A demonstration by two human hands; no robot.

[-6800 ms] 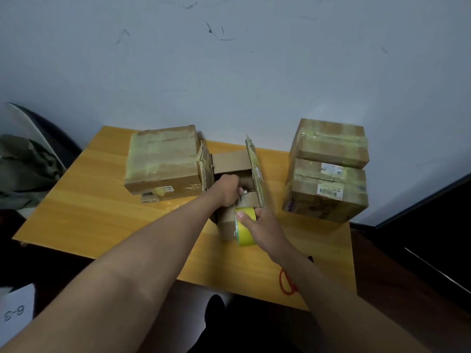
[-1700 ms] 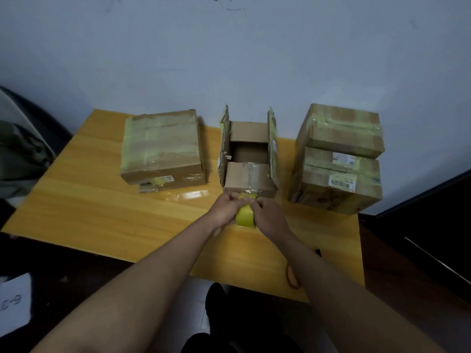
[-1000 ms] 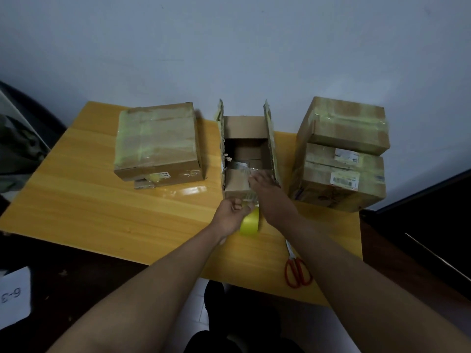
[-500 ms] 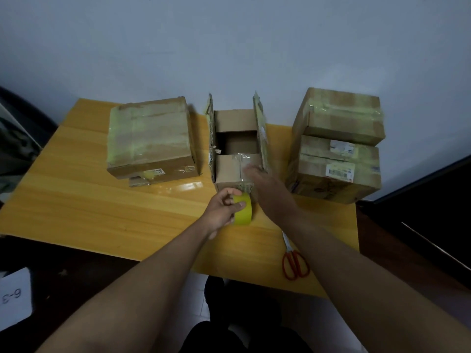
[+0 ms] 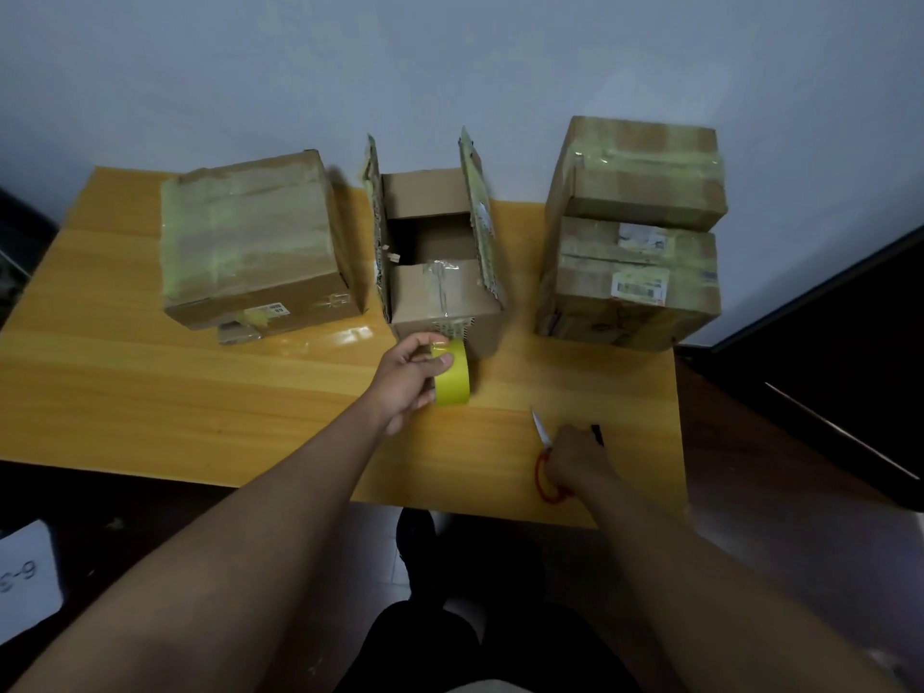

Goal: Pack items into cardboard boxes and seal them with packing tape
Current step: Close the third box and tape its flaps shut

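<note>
An open cardboard box (image 5: 440, 297) stands mid-table, two long flaps upright and the near flap folded in with a tape strip across it. My left hand (image 5: 407, 380) grips a yellow tape roll (image 5: 452, 375) standing on edge just in front of the box. To the right, near the table's front edge, my right hand (image 5: 575, 462) lies over red-handled scissors (image 5: 542, 480); its fingers cover the handles, so the grip is unclear. The scissors' blade points away to the upper left.
A sealed taped box (image 5: 250, 242) sits at the left. Two sealed boxes (image 5: 635, 232) are stacked at the right, against the wall. The wooden table (image 5: 175, 392) ends near my body. A paper sheet (image 5: 25, 577) lies on the floor at lower left.
My right hand left the box's near flap and dropped to the scissors at the front right. My left hand still holds the tape roll by the box.
</note>
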